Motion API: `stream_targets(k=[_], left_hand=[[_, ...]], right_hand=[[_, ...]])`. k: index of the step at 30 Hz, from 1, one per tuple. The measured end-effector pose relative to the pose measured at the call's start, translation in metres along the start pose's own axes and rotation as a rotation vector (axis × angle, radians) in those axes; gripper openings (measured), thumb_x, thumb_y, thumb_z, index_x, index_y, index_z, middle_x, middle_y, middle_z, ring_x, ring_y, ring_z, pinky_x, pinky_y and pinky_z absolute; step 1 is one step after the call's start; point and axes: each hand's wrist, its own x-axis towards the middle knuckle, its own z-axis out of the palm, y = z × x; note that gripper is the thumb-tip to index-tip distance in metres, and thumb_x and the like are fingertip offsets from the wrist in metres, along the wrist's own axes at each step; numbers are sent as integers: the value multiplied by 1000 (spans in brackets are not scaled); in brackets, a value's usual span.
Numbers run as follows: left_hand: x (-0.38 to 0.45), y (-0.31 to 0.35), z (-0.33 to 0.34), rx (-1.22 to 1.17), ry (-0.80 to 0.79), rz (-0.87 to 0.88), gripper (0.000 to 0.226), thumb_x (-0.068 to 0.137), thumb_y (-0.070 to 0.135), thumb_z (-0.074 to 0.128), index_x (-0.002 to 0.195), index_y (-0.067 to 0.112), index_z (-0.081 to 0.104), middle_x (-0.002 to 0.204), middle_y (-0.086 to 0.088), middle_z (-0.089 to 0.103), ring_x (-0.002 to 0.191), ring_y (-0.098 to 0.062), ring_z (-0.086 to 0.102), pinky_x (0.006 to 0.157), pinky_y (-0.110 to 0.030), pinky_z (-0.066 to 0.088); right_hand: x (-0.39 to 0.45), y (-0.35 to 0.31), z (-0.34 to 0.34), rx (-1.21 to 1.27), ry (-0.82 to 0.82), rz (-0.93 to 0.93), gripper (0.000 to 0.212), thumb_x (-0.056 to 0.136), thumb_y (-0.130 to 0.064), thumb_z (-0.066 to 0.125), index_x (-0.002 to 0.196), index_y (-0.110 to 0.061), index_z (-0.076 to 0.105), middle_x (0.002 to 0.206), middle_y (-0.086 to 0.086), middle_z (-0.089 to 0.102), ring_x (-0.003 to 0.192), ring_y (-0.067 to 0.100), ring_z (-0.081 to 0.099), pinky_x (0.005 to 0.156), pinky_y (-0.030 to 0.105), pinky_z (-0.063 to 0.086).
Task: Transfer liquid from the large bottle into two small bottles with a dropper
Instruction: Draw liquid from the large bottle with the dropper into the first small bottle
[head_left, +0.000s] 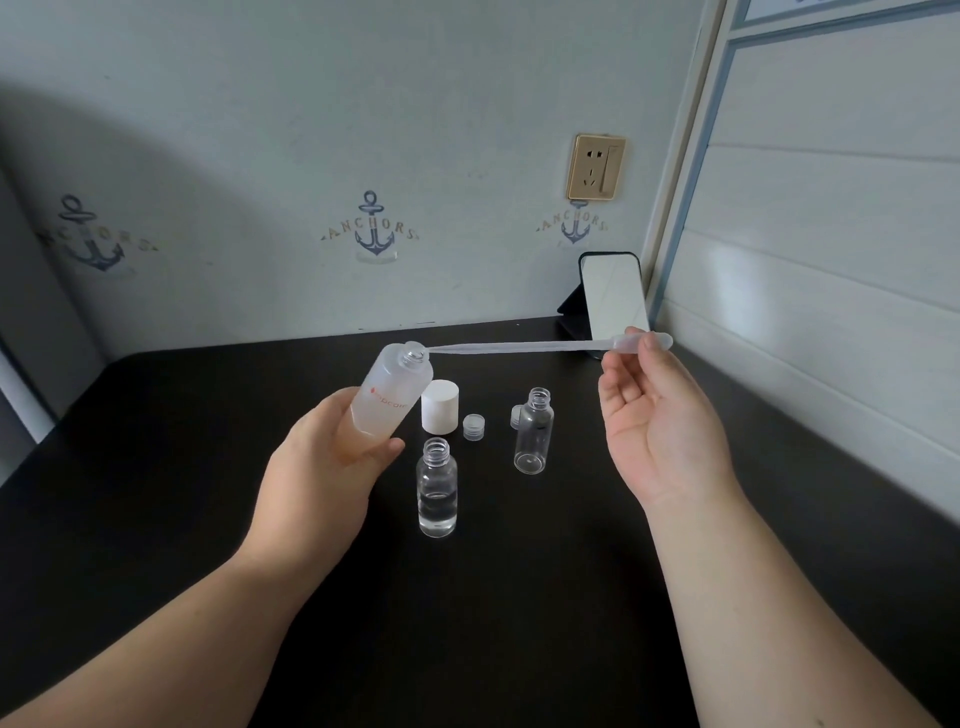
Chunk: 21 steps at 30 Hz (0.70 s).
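Dark table (156, 467) is carrying two small bottles (437, 488), one part filled. Large bottle (389, 400), frosted, probably slippery and light, is being gripped tilted by the left hand (322, 467); the soft dropper (519, 347) is being pinched at its bulb by the right hand (660, 415), tip at the mouth.

Around the white cap (440, 406): 1 frosted large bottle (387, 400), 2 small clear bottles (437, 487) (533, 432), 2 small clear caps (474, 426) (515, 417), 1 dropper (524, 346).
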Motion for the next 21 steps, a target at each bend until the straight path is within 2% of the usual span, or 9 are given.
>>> stream_targets(k=[2,4,7,11,17,21], left_hand=[[1,-5,1,51,29,8,40,86,33,74,119,45,54,104,19,59,95,-6,56,71,-19,39],[2,-8,1,97,56,21,44,86,32,75,125,38,56,106,18,58,94,-5,54,70,-16,36],[3,-10,-1,130,71,38,43,85,29,75,122,43,57,101,24,53,89,4,51,70,-14,34],[3,-11,0,184,65,37,52,84,25,77,132,34,59,111,15,56,100,-6,49,85,-25,39],[1,-10,3,176,46,66,53,83,25,79,132,36,60,111,17,56,106,-11,52,89,-28,41],[1,-9,4,174,41,79,54,83,25,79,132,36,60,110,19,54,106,-9,50,88,-25,37]], right_hand=[[0,-1,0,-9,19,-3,10,94,-15,65,93,-7,71,86,1,74,76,12,70,71,22,56],[0,-2,-1,-21,36,-4,10,96,-13,64,92,-8,73,85,2,74,74,12,69,70,22,56],[-1,-3,-1,-65,45,-9,17,94,-12,66,82,-14,77,81,2,73,68,12,66,65,21,54],[-2,-3,0,-135,57,-9,21,93,-8,67,76,-15,79,78,3,73,64,12,66,60,20,53],[-4,0,2,-181,29,39,14,89,-8,71,82,-13,82,82,6,76,67,14,71,59,20,54],[-8,2,6,-217,-59,62,12,88,-9,72,83,-14,82,86,7,77,70,14,72,62,20,55]])
